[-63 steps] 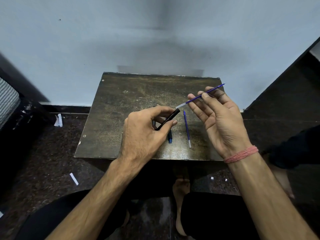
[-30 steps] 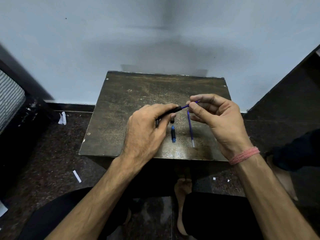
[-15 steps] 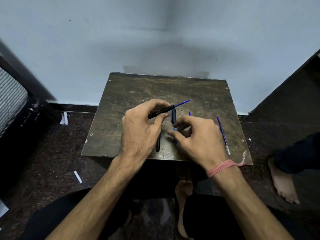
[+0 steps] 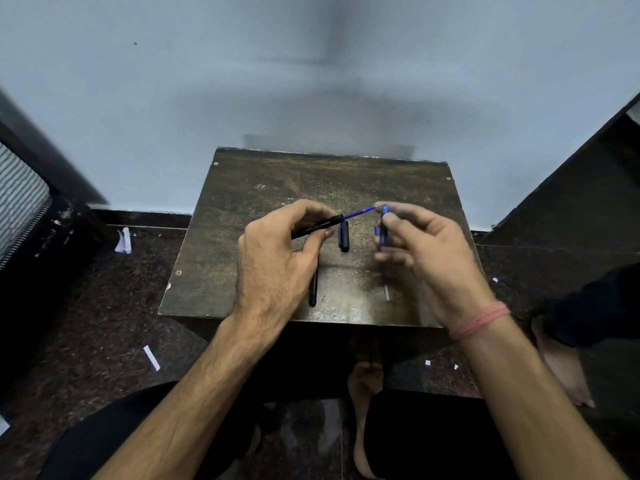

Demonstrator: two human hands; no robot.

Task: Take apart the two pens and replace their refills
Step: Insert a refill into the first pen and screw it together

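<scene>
Where the right hand [image 4: 427, 258] lay knuckles-up, low over the table's [image 4: 242, 237] near half, half a second ago, it is now raised level with the left hand [image 4: 277, 268], blurred, pinching a small blue tip piece [image 4: 384, 210] between thumb and forefinger just beside the free end of the refill [image 4: 360, 213]. That thin blue refill juts from the slim black barrel [image 4: 317, 228], a smooth cylinder with pale lettering, gripped as before between the left thumb and curled fingers and tilted up toward the right. Between the two hands a short dark cap-like piece [image 4: 343, 239] lies on the table. Under the left palm a second black barrel [image 4: 313, 285] shows, pointing toward the person. Beneath the right fingers a spare refill [image 4: 385, 282] with a pale end lies lengthwise. The tabletop is dark, scuffed wood, its corners set with small screw heads.
</scene>
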